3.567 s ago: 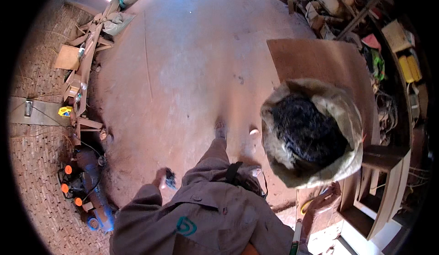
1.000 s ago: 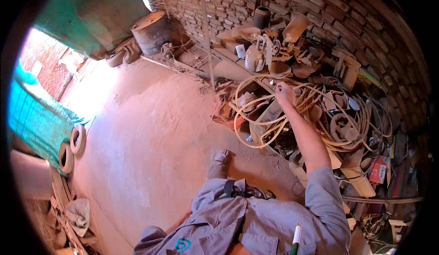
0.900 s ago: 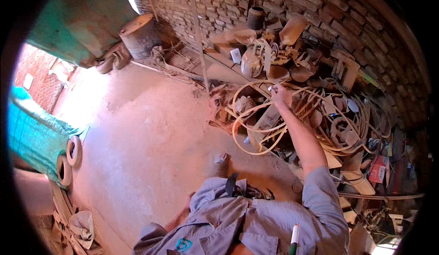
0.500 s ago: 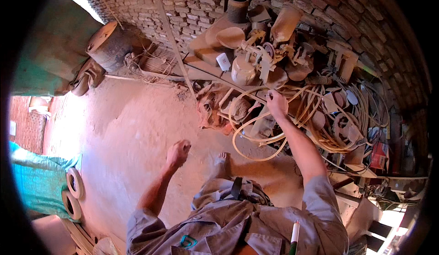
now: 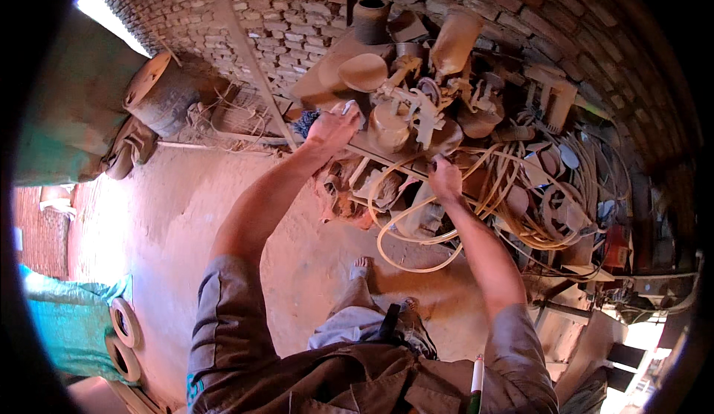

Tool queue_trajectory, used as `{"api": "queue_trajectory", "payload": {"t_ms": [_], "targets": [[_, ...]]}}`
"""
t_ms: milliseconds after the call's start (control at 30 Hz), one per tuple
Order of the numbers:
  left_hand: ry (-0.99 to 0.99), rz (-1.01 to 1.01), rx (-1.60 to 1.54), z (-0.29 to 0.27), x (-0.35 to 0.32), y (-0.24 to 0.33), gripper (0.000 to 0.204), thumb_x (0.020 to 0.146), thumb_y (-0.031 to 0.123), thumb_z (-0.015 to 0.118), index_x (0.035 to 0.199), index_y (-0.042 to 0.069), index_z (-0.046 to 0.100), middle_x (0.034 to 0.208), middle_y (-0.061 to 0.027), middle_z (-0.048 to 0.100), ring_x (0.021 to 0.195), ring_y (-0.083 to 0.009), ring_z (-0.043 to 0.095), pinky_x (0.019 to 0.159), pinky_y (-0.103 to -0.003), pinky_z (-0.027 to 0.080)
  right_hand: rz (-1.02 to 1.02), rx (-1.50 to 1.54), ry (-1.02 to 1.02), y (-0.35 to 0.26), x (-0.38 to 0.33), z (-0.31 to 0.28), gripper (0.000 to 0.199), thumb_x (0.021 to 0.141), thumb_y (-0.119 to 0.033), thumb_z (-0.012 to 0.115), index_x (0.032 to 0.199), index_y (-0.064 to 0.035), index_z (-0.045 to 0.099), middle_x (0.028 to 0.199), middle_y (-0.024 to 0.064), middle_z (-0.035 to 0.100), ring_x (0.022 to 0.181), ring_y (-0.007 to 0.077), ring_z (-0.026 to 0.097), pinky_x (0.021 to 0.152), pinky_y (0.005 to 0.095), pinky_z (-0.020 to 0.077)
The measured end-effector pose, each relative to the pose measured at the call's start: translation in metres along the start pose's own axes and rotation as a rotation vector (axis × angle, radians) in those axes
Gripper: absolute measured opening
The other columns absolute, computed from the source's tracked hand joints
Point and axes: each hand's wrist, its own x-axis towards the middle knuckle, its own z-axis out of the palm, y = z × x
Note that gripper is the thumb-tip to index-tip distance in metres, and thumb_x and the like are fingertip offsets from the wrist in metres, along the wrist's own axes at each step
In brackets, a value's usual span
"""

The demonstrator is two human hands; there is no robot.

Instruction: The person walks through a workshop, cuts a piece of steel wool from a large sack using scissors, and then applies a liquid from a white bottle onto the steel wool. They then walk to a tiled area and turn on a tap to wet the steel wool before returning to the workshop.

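Note:
My left hand [image 5: 333,126] reaches to the front of the cluttered shelf. Its fingers close over a small white box-shaped object [image 5: 349,107], mostly hidden by them. A dark, speckled, fuzzy bundle [image 5: 304,123] shows beside that hand; whether the hand touches it is unclear. Just right of the left hand stands a dusty spray-gun cup [image 5: 388,126] with its metal spray gun [image 5: 416,105] above. My right hand [image 5: 445,180] is closed at the shelf edge, by the loops of pale yellow hose [image 5: 416,268]. What its fingers hold, if anything, cannot be made out.
Dusty pots, a round lid [image 5: 363,72] and a tall container [image 5: 455,41] crowd the shelf against a brick wall [image 5: 297,20]. Coiled cables [image 5: 595,169] lie at the right. A slanting pole [image 5: 253,57] and a drum [image 5: 160,94] stand left.
My left hand has risen from over the floor to the shelf and closed over the white object. The dark bundle has come into view. My right hand stays near the hose. The view has shifted slightly.

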Motion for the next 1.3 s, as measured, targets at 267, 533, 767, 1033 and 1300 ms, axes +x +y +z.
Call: {"api": "queue_trajectory", "payload": {"t_ms": [267,533,767,1033,1300], "targets": [[-0.118,0.170,0.152,0.016,0.021,-0.008,0.028,0.087,0.016,0.055,0.110,0.003,0.066,0.138,-0.0145,0.049,0.123,-0.0306,0.051,0.081,-0.042,0.058,-0.051,-0.291,0.008,0.005,-0.008,0.013,0.023,0.091,-0.010,0.048,0.110,-0.0028,0.058,0.087,0.0199,0.068,0.077,0.0380,0.068,0.064,0.0477,0.0559],[-0.164,0.241,0.223,0.027,0.036,-0.009,0.020,0.081,0.015,0.059,0.091,0.005,0.073,0.117,-0.0098,0.063,0.114,-0.0278,0.055,0.083,-0.034,0.054,-0.107,-0.399,-0.140,-0.004,-0.002,-0.002,0.018,0.093,-0.015,0.050,0.103,-0.0042,0.059,0.089,0.0150,0.068,0.077,0.0314,0.070,0.063,0.0422,0.0572],[-0.098,0.207,0.210,0.021,0.023,-0.023,0.027,0.080,0.015,0.060,0.103,0.005,0.069,0.108,-0.0097,0.065,0.112,-0.0288,0.056,0.076,-0.036,0.057,-0.049,-0.200,0.038,-0.005,-0.006,0.002,0.015,0.090,-0.018,0.057,0.098,-0.0069,0.061,0.086,0.0153,0.068,0.081,0.0307,0.070,0.067,0.0462,0.0547],[-0.132,-0.305,-0.709,-0.007,-0.062,-0.003,0.030,0.085,0.004,0.058,0.115,0.002,0.061,0.109,-0.0121,0.064,0.097,-0.0239,0.063,0.073,-0.038,0.055,0.708,1.847,-0.175,0.040,-0.081,-0.052,0.015,0.089,-0.019,0.062,0.094,-0.0056,0.061,0.074,-0.0004,0.052,0.059,0.0123,0.044,0.052,0.0279,0.0362],[-0.144,-0.630,-1.520,0.002,-0.151,0.101,0.029,0.090,0.014,0.068,0.115,0.001,0.061,0.084,-0.0047,0.064,0.072,-0.0117,0.060,0.065,-0.027,0.049,0.781,1.842,-0.247,0.046,-0.074,-0.044,0.022,0.091,-0.022,0.056,0.089,-0.0004,0.057,0.082,0.0062,0.059,0.064,0.0158,0.050,0.052,0.0303,0.0400]]}}
